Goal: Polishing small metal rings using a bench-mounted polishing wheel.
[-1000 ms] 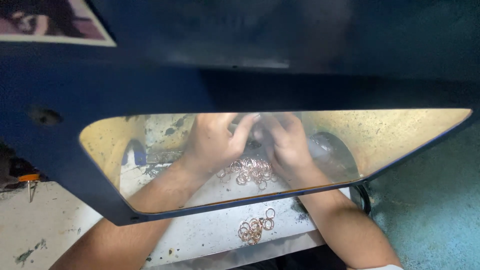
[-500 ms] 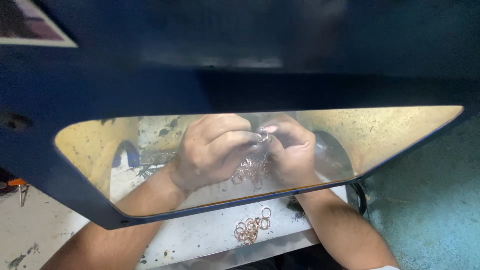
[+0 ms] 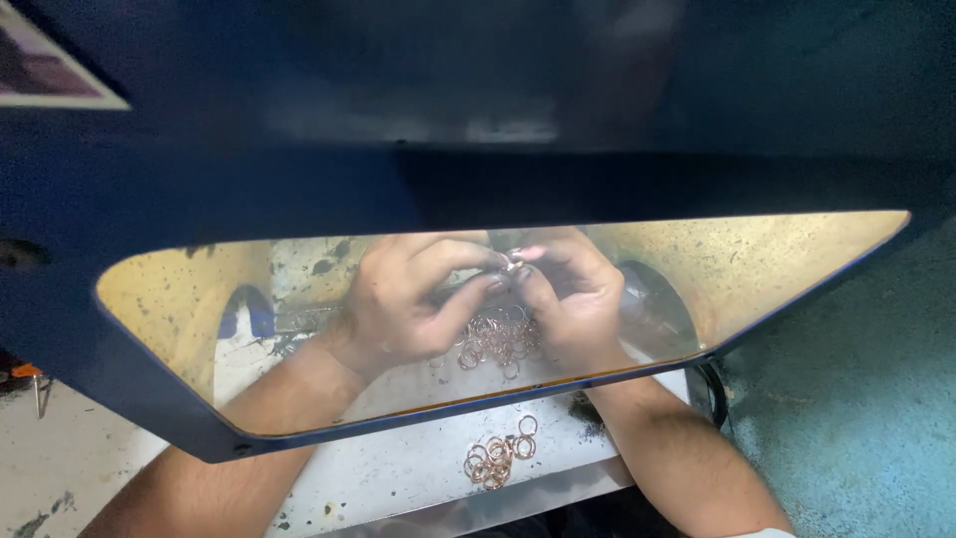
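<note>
We see a dark blue guard (image 3: 478, 130) framing a yellow-tinted window (image 3: 797, 259) with dark specks; below that window lie copper-pink rings (image 3: 496, 460) on a grey-white plate (image 3: 398, 468) flecked black, beside a teal floor (image 3: 856, 418)

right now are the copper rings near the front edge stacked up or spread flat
Spread flat: the copper rings lie in a loose, overlapping cluster on the white work surface.

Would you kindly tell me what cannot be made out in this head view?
- Small shiny piece: too small, pinched between the fingertips of the left hand and right hand.
- Ring pile: tinted window dims it; count unclear.
- Round part: half hidden behind the right hand.
- Machine interior: blocked by blue hood.
</note>
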